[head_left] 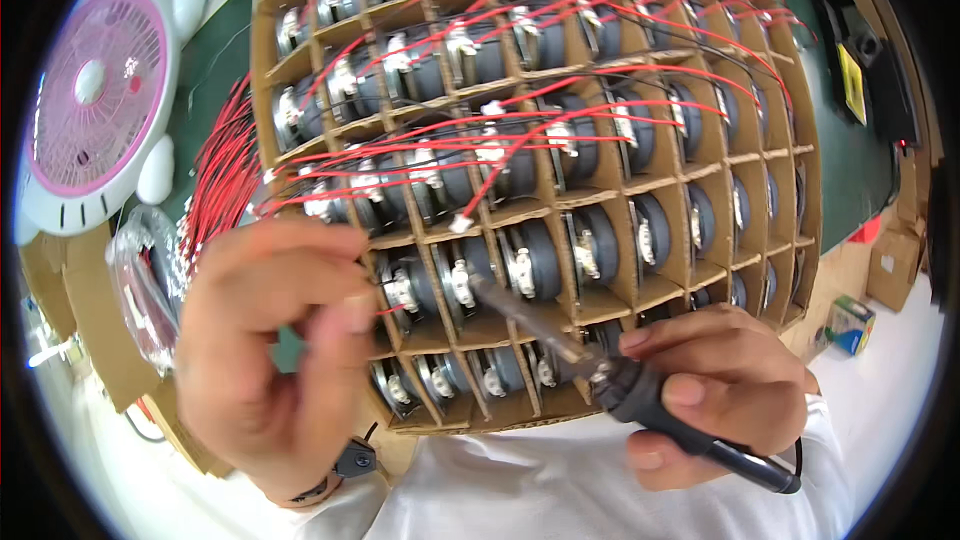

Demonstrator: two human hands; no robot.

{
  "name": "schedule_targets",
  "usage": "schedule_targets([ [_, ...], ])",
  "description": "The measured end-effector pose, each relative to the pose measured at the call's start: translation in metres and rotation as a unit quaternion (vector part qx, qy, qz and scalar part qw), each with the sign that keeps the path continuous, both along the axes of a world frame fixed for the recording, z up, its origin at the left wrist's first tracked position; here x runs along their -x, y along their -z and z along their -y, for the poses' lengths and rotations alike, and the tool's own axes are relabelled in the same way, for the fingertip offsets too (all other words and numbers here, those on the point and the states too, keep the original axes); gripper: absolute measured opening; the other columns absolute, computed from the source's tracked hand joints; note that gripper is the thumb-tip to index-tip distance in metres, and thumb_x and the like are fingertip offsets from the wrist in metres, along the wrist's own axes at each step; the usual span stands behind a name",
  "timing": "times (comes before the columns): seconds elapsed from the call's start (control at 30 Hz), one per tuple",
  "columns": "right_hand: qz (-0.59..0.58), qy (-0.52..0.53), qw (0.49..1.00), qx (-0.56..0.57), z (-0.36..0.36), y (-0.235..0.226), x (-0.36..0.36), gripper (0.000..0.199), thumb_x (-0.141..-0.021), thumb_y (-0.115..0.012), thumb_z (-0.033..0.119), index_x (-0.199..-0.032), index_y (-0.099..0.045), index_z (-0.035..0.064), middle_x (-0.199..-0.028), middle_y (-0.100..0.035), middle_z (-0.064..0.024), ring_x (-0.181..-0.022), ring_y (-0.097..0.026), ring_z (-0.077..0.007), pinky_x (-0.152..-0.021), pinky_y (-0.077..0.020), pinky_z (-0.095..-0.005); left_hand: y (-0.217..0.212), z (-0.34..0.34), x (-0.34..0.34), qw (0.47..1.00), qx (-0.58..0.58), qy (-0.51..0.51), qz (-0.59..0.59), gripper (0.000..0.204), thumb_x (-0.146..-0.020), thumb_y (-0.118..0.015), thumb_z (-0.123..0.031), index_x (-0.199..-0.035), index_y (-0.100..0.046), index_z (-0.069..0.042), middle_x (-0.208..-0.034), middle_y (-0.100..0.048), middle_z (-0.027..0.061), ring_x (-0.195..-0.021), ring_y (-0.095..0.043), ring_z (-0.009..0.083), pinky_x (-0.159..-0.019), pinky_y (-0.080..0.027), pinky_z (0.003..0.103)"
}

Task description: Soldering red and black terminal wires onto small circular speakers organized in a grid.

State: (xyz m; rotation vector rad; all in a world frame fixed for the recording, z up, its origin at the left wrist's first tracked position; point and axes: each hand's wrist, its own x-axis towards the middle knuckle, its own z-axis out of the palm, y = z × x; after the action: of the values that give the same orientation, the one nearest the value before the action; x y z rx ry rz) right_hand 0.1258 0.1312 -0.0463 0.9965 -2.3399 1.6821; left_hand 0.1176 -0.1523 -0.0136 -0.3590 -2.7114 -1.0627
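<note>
My right hand [725, 395] grips a soldering iron [665, 425] by its black handle. Its metal shaft points up and left, and the tip lies over a speaker [462, 280] in a divided cardboard box [560, 202]. Over the box's left edge is my left hand [275, 340], thumb and forefinger pinched together and slightly blurred. A short bit of red wire shows beside those fingertips, near another speaker [403, 290]; what the pinch holds I cannot make out. Round speakers with dark magnets and silvery terminals stand on edge in the cells. Red and black wires [540, 125] lie across the farther rows.
A white and pink fan [95, 85] stands at the far left. Beside the box lie a bundle of red wires [225, 155] and a clear plastic bag [145, 285]. A black device [865, 50] is on the green table at the right, with a small box [850, 325] below.
</note>
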Motion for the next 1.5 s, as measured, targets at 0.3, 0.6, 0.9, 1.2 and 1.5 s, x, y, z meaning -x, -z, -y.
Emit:
schedule_targets([
  [0.3, 0.125, 0.15, 0.978, 0.079, -0.002, 0.002, -0.019, 0.049, -0.093, -0.072, 0.037, -0.114, -0.041, 0.005, -0.093, -0.058, -0.02, -0.077, -0.065, -0.026, -0.066, -0.0541, -0.0332, -0.014, 0.089, -0.033, 0.926, -0.191, -0.31, 0.101, 0.023, -0.1, -0.065, -0.006, -0.121, -0.066, 0.003, -0.089, -0.061, -0.0038, -0.077, -0.05, 0.0017, -0.067, -0.038, 0.017],
  [0.6, 0.17, 0.187, 0.962, 0.102, 0.001, -0.007, -0.017, 0.049, -0.096, -0.069, 0.041, -0.116, -0.04, 0.0069, -0.095, -0.058, -0.0154, -0.08, -0.062, -0.0218, -0.069, -0.054, -0.0377, 0.004, 0.127, -0.015, 0.911, -0.164, -0.379, 0.007, 0.016, -0.099, -0.068, -0.009, -0.108, -0.072, 0.003, -0.09, -0.069, -0.0028, -0.073, -0.052, -0.0001, -0.061, -0.04, 0.017],
  [0.9, 0.179, 0.2, 0.951, 0.151, 0.009, -0.009, -0.015, 0.049, -0.098, -0.067, 0.041, -0.114, -0.039, 0.0051, -0.097, -0.056, -0.0108, -0.079, -0.065, -0.0176, -0.064, -0.057, -0.0325, 0.009, 0.161, 0.065, 0.974, 0.024, -0.223, 0.008, 0.019, -0.091, -0.069, -0.011, -0.104, -0.074, 0.002, -0.087, -0.072, 0.0125, -0.078, -0.065, 0.0193, -0.073, -0.051, 0.035],
  [1.2, 0.186, 0.197, 0.947, 0.172, 0.015, -0.011, -0.013, 0.05, -0.096, -0.07, 0.038, -0.113, -0.038, 0.0036, -0.093, -0.056, -0.0092, -0.078, -0.067, -0.017, -0.063, -0.0612, -0.034, 0.057, 0.143, 0.168, 0.983, 0.046, -0.175, 0.033, 0.023, -0.085, -0.076, -0.016, -0.102, -0.072, 0.0, -0.093, -0.073, 0.0181, -0.09, -0.07, 0.0324, -0.082, -0.053, 0.042],
  [1.5, 0.164, 0.085, 0.965, 0.185, -0.003, 0.0, -0.012, 0.043, -0.092, -0.074, 0.01, -0.119, -0.043, -0.0025, -0.101, -0.06, -0.018, -0.068, -0.053, -0.0105, -0.064, -0.045, -0.0248, 0.046, 0.158, 0.166, 0.977, 0.145, -0.156, -0.005, 0.018, -0.091, -0.07, -0.013, -0.102, -0.072, 0.001, -0.095, -0.073, 0.0177, -0.089, -0.069, 0.0279, -0.083, -0.052, 0.039],
])
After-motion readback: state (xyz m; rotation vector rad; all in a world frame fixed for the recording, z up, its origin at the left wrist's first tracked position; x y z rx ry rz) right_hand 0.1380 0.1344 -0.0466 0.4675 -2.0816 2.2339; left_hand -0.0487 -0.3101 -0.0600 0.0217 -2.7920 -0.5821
